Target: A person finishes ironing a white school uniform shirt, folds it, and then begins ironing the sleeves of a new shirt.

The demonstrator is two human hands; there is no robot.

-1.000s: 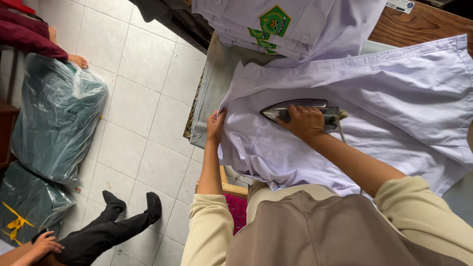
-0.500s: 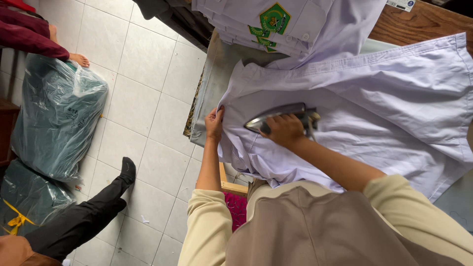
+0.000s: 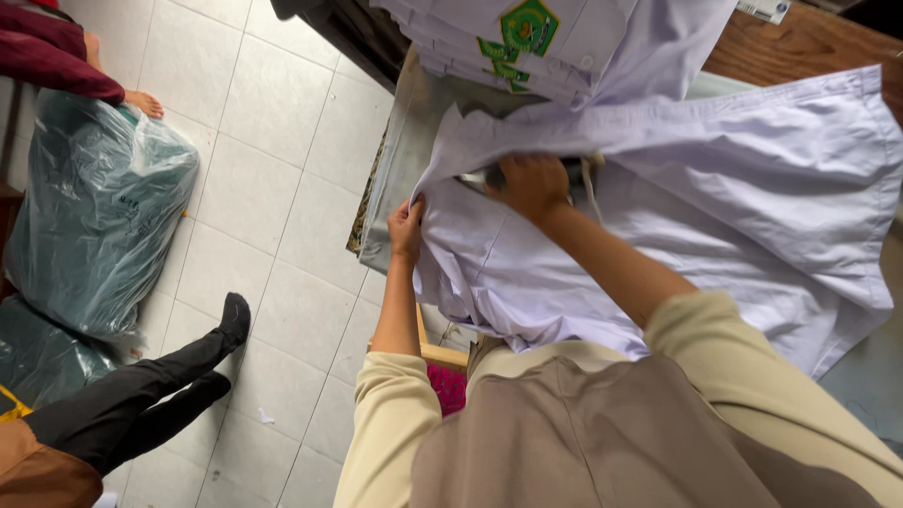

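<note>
On the ironing table (image 3: 395,141): both hands at a pale lilac shirt (image 3: 715,216), an iron (image 3: 480,179) under the right one.

At the shirt's near-left edge I see the left hand (image 3: 406,226) pinching the cloth, fingers curled onto the hem. I see the right hand (image 3: 534,183) clenched around the iron's handle; a fold of shirt covers most of the iron, and only a dark part shows beside the knuckles. I note the shirt lies spread across the table, creased, one flap folded over the iron and its lower part hanging off the near edge. I note a stack of folded shirts (image 3: 527,38) with green badges just beyond the iron, at the far edge. To the left I see open tiled floor (image 3: 254,188), a plastic-wrapped bundle (image 3: 94,216) and another person's dark-trousered leg (image 3: 169,376), well apart from the table.
</note>
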